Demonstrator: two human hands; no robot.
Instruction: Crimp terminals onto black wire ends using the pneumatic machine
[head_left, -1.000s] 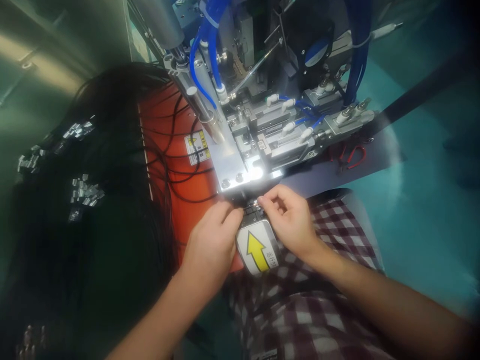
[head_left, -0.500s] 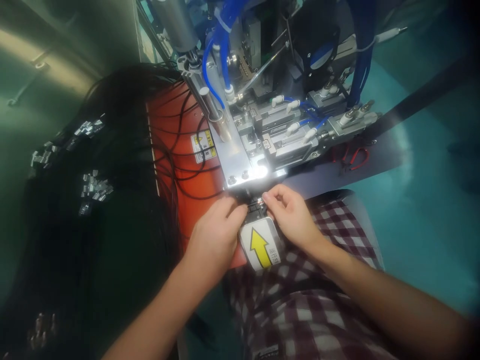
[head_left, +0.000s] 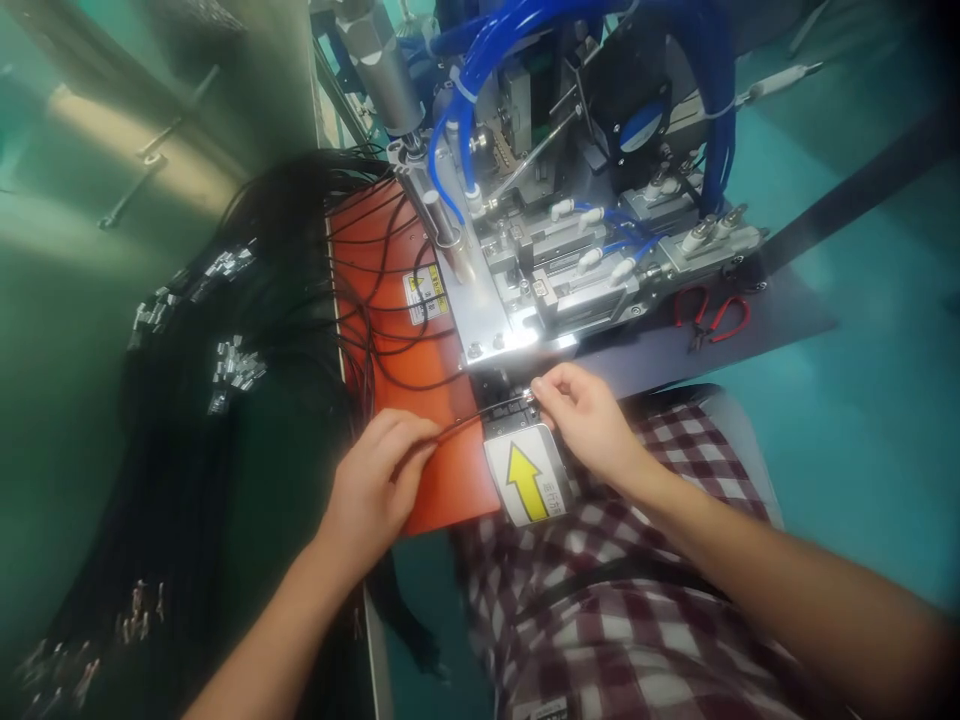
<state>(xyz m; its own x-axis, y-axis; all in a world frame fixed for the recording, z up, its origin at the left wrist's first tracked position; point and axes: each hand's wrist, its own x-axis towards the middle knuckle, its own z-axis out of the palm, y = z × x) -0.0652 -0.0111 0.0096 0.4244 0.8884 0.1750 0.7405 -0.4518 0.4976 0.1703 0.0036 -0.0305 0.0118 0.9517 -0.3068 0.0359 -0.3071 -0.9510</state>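
Note:
My left hand [head_left: 375, 482] is closed on a thin black cable [head_left: 474, 415], over the orange plate [head_left: 457, 470]. From there the cable runs to the right across the small black track [head_left: 495, 425] at the front of the machine. At the track, the fingertips of my right hand [head_left: 592, 425] pinch the cable's small shiny metal end [head_left: 529, 394]. Just below, towards my body, lies a white plate with a yellow arrow [head_left: 528, 482]. Behind my fingers stands the machine's bright metal block [head_left: 491, 340].
A big bundle of black cables [head_left: 292, 215] with shiny metal ends hangs on the left. Several cables cross the orange plate into the machine. Blue air hoses [head_left: 517, 25] arch above the cylinders. Red-handled pliers [head_left: 709, 318] lie on the dark ledge to the right.
My left hand has moved left and towards me, away from the track, and a stretch of cable now shows between my hands. My right hand stays at the track. The view has shifted slightly.

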